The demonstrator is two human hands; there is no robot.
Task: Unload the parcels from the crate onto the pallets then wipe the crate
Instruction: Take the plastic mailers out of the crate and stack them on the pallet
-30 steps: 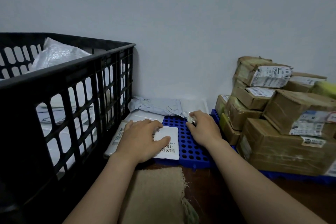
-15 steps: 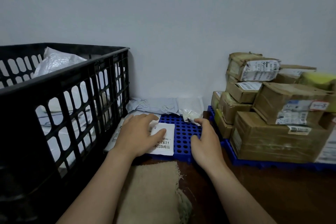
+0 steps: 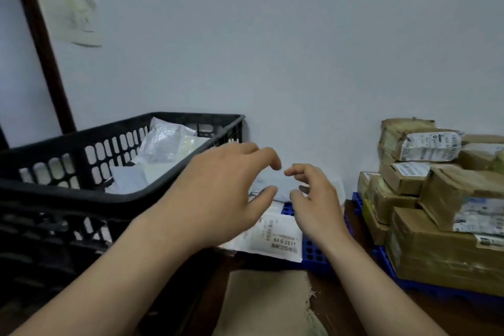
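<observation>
Both grips are raised and empty above the blue pallet point(image 3: 313, 254).

Left grip point(image 3: 215, 194): fingers loosely curved and apart, pinching nothing.

Right grip point(image 3: 319, 207): the same, thumb and fingers apart, nothing held.

A white labelled parcel point(image 3: 278, 237) lies flat on the pallet beneath both grips.

In the crate point(image 3: 68, 194) we see a clear bag point(image 3: 163, 142) and a flat grey parcel point(image 3: 128, 177). Both lie left of the left grip, inside the rim. The left grip is nearer, just beside the crate's right wall. The right grip is well apart from it.

We judge unloading unfinished; the next reach goes leftward, over the rim. We cannot tell the grey parcel's long axis, since it is partly hidden.
</observation>
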